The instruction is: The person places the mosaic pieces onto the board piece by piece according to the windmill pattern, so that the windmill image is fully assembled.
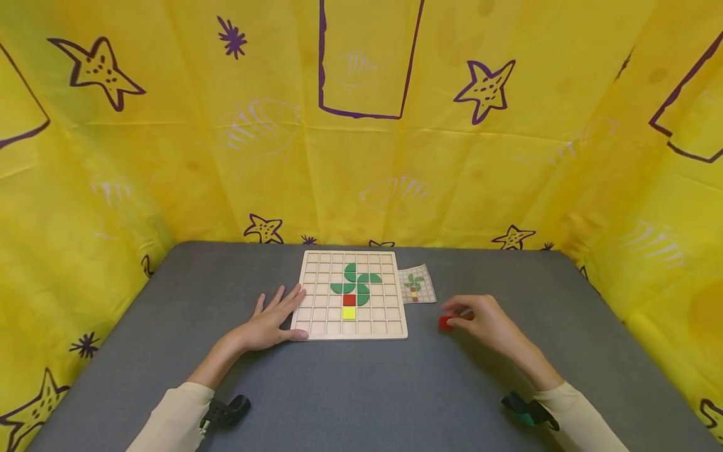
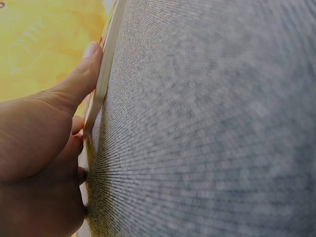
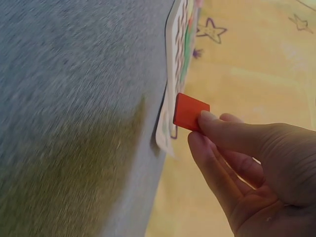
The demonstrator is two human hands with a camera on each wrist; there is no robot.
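Note:
A wooden grid board (image 1: pixel 322 328) lies on the table, with several green rounded tiles (image 1: pixel 363 289), a red square tile (image 1: pixel 349 300) and a yellow square tile (image 1: pixel 349 312) in its cells. My left hand (image 1: pixel 271 323) rests at the board's left edge, fingers spread and thumb on the near corner; the left wrist view shows the thumb (image 2: pixel 81 79) along the rim. To the right of the board, my right hand (image 1: pixel 482 320) pinches a second red square tile (image 3: pixel 190 112) between thumb and fingers, held above the table in the right wrist view.
A small pattern card (image 1: pixel 417 284) lies against the board's right side, printed with a grid and coloured shapes. The grey table (image 1: pixel 350 395) reaches back to a yellow curtain (image 1: pixel 361 157) with starfish drawings. Black straps (image 1: pixel 226 411) sit at both wrists.

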